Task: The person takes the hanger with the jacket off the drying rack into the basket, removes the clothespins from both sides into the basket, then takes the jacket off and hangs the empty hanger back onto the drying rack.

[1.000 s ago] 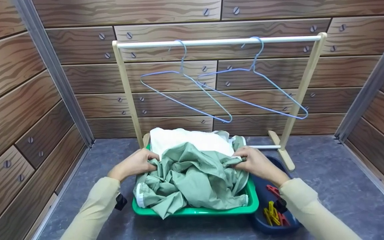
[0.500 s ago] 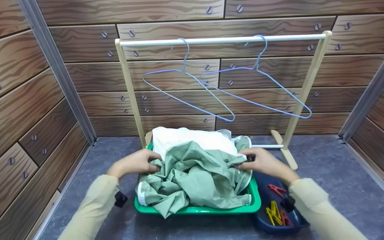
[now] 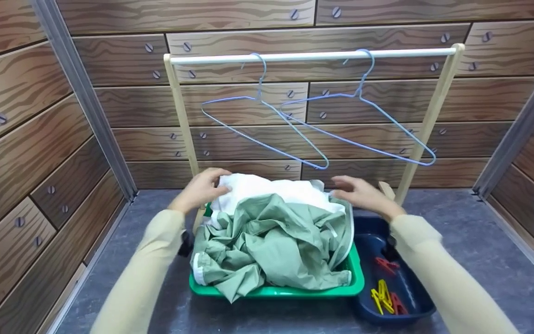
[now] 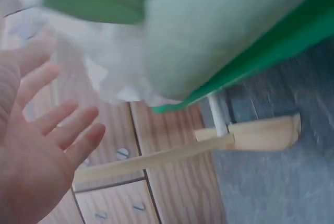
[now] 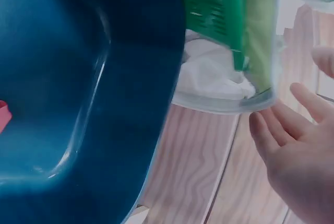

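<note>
A heap of cloth fills the green basket (image 3: 357,280). Its front is a crumpled sage-green garment (image 3: 271,246) with white trim, and a white cloth (image 3: 271,190) lies behind. At the far left corner of the white cloth is my left hand (image 3: 202,188), its fingers spread and loosely bent; the left wrist view shows the palm and fingers (image 4: 57,114) around nothing. My right hand (image 3: 359,192) hovers by the far right corner of the heap. In the right wrist view its relaxed fingers (image 5: 282,125) come right up to the white-trimmed cloth edge.
Behind the basket stands a wooden rack with a white rail (image 3: 313,56), bearing two blue wire hangers (image 3: 267,148) (image 3: 387,153). To the basket's right is a dark blue tub (image 3: 364,236) with red (image 3: 386,265) and yellow clothespins (image 3: 382,297). Wood-patterned walls surround the grey floor (image 3: 471,241).
Both hands have let go of the green garment's sides and moved away from me, up to the white cloth's far corners. The garment's right side has settled flatter.
</note>
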A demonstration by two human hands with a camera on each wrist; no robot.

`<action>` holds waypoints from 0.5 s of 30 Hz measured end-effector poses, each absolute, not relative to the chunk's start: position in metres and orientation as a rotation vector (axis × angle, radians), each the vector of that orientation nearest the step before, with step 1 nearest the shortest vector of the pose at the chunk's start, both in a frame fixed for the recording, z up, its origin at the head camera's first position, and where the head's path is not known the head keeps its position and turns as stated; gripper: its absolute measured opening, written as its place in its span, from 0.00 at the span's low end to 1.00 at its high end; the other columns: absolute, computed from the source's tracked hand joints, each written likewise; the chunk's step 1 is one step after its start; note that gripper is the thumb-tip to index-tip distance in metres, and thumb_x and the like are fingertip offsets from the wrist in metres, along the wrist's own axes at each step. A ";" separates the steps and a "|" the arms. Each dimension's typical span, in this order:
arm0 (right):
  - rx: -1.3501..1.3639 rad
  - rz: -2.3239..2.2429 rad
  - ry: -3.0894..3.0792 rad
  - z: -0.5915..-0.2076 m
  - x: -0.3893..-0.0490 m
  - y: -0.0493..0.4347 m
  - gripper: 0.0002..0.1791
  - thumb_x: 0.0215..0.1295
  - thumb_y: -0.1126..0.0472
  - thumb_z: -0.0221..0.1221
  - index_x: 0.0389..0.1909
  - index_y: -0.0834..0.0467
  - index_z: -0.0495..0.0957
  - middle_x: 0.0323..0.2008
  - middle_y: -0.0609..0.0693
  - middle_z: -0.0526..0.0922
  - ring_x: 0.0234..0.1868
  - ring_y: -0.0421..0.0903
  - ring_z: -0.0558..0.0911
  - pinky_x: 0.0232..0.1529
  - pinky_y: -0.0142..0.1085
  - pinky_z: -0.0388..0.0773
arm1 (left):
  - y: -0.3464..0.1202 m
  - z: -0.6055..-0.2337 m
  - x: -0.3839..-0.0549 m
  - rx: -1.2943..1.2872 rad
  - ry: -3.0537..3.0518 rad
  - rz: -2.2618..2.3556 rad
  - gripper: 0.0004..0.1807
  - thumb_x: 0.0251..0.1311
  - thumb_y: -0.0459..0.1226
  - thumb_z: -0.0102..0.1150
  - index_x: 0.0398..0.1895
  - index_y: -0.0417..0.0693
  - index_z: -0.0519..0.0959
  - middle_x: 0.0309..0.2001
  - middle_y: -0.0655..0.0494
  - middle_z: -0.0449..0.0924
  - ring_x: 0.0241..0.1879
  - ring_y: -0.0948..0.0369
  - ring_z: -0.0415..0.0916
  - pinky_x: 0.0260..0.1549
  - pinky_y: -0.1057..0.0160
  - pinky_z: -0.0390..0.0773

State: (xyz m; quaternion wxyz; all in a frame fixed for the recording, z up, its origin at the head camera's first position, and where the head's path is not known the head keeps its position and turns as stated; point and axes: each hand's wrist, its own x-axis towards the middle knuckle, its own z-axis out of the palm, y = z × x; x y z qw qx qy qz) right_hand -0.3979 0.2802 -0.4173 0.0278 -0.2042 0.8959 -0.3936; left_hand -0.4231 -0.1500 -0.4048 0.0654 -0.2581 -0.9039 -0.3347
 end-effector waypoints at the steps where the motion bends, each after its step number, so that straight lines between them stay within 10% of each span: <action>1: -0.616 -1.228 2.722 -0.419 -0.401 0.276 0.33 0.67 0.49 0.54 0.68 0.60 0.59 0.62 0.64 0.66 0.61 0.60 0.66 0.55 0.52 0.67 | -0.146 -0.407 -0.426 -0.781 -2.768 -0.960 0.26 0.58 0.42 0.62 0.58 0.42 0.72 0.57 0.45 0.71 0.56 0.48 0.68 0.55 0.51 0.66; 7: -0.608 -1.134 2.698 -0.423 -0.412 0.252 0.41 0.63 0.45 0.57 0.70 0.59 0.53 0.64 0.65 0.63 0.64 0.60 0.62 0.59 0.54 0.60 | -0.133 -0.420 -0.431 -0.683 -3.070 -0.760 0.32 0.53 0.45 0.63 0.62 0.49 0.70 0.56 0.50 0.73 0.51 0.52 0.71 0.50 0.54 0.69; 15: -0.697 -0.841 2.858 -0.428 -0.420 0.233 0.31 0.62 0.56 0.60 0.65 0.60 0.65 0.62 0.60 0.68 0.63 0.59 0.64 0.61 0.52 0.59 | -0.124 -0.425 -0.439 -0.615 -3.019 -0.621 0.14 0.48 0.33 0.63 0.41 0.50 0.83 0.40 0.53 0.81 0.32 0.58 0.70 0.36 0.59 0.70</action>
